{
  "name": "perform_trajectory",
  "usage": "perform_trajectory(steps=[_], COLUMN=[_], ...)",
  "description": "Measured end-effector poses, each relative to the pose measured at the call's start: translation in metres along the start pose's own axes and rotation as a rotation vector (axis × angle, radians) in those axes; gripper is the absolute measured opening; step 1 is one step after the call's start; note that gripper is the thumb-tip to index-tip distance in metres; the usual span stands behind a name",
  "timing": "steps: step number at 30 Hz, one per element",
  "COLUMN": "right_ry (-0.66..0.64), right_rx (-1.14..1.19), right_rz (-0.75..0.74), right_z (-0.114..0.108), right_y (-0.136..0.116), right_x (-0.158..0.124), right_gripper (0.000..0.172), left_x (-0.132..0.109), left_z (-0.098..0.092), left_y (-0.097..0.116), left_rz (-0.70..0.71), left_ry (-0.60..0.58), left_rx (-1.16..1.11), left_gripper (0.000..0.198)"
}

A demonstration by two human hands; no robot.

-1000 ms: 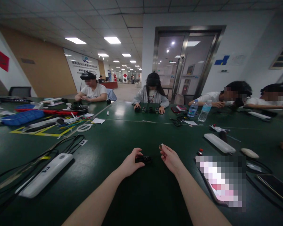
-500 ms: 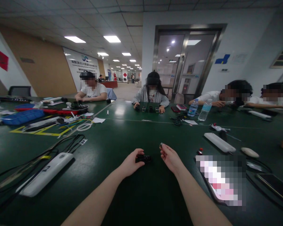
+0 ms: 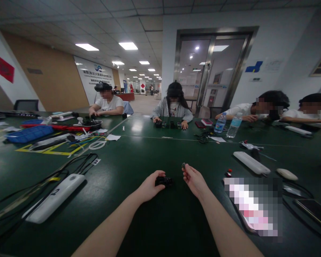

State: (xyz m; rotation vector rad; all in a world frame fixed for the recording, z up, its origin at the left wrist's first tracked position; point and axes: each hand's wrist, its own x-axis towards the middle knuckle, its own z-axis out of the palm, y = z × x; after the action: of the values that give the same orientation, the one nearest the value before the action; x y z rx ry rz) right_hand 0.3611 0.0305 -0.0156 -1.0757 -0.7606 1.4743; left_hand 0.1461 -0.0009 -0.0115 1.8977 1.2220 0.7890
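Observation:
My left hand [image 3: 151, 186] is curled around one end of a small black object [image 3: 166, 181] on the dark green table. Thumb and fingers grip its left side; the object's exact kind is too dark to make out. To the right of it, my right hand [image 3: 194, 180] is closed in a pinch, a little above the table. Between thumb and forefinger it holds a tiny grey metallic piece [image 3: 183, 165], too small to name. A gap separates this piece from the black object.
A white power strip [image 3: 55, 198] with black cables lies left; another power strip [image 3: 251, 163] and a phone [image 3: 246, 210] are right. Farther off are a blue tray [image 3: 29, 134], two water bottles [image 3: 234, 125] and several seated people, among them a person opposite [image 3: 172, 107].
The whole view has shifted slightly, with the scene a little farther right. Both hands keep nearly the same pose and hold the same things.

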Motion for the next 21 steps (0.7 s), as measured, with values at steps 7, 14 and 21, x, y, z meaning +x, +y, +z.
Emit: perform_trajectory(steps=[7,14,21], right_ry=[-0.023,-0.076,-0.170], right_rx=[-0.024,-0.078,-0.375], right_rz=[-0.012,-0.017,-0.079], right_z=[0.005,0.015,0.019], right_y=[-0.003,-0.004,-0.004], right_x=[-0.006,-0.014,-0.020], right_gripper=[0.026,0.029,0.038], left_x=[-0.003,-0.002,-0.003], left_z=[-0.002,-0.002,-0.001], left_y=[0.003,0.002,0.000], left_rz=[-0.003,0.051,0.066], left_ry=[-0.017,-0.034,-0.035], left_rx=[0.007,-0.047,-0.042], left_gripper=[0.049,0.048,0.048])
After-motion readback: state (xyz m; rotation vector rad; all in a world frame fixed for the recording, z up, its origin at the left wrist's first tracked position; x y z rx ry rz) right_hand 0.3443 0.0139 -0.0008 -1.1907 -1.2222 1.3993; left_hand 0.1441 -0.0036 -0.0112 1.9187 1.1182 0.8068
